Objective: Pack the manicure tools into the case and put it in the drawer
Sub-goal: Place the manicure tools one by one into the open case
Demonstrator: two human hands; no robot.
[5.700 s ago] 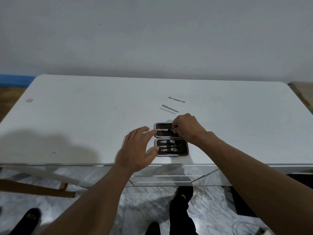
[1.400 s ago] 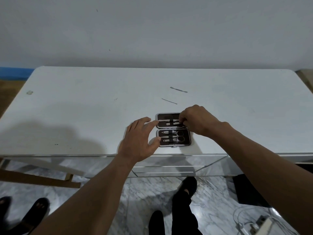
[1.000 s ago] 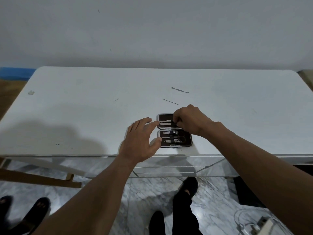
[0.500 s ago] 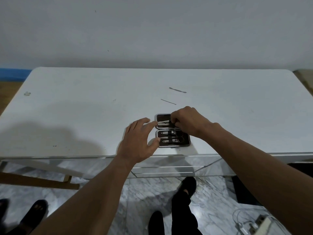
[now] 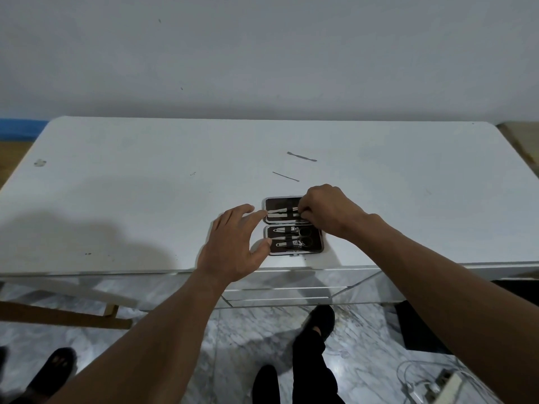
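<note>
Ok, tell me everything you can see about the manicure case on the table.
The case lies open and flat near the front edge of the table, its two halves one behind the other. It is rectangular with rounded corners, a silvery rim and dark lining. A dark strap in each half holds metal tools. The left hand touches its left side with straight fingertips; the right hand pinches a tool in the far half.
</note>
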